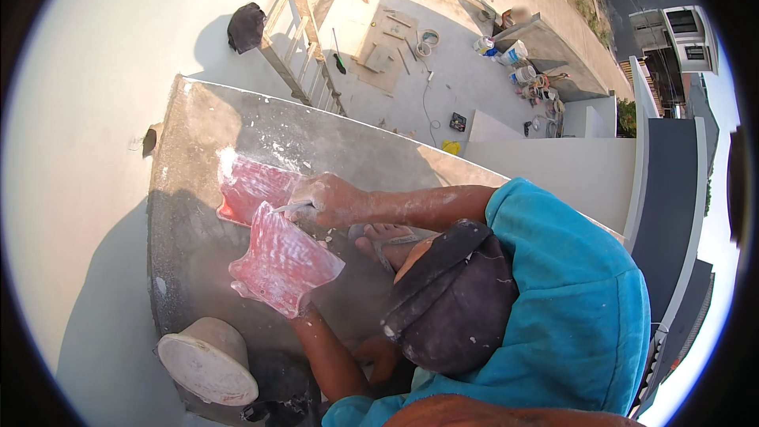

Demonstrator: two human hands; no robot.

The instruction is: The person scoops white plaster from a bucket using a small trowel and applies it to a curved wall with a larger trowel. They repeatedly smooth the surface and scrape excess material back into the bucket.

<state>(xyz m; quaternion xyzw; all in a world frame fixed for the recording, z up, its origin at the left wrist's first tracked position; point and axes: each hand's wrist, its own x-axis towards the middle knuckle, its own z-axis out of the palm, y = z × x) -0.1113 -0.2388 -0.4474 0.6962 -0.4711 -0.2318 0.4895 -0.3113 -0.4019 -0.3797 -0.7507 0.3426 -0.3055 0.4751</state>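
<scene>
My left hand (pixel 245 292) is closed on a red plastic putty spreader (pixel 288 261), its thumb showing at the lower left corner. White putty smears this spreader's face. My right hand (pixel 324 199), dusted white, grips the end of a second red spreader (pixel 261 188), which carries white putty at its far left corner. A thin pale edge (pixel 292 206) sticks out from the right hand toward the left spreader; what it is I cannot tell. The two spreaders are close together above a grey concrete ledge (pixel 277 130).
A whitish bucket (pixel 209 360) stands on the ledge at lower left by the pale wall (pixel 95 150). My sandalled foot (pixel 387 241) rests on the ledge. Beyond its edge, lower down, are a wooden ladder (pixel 300 39), several buckets (pixel 514 53), a cable (pixel 427 103) and people.
</scene>
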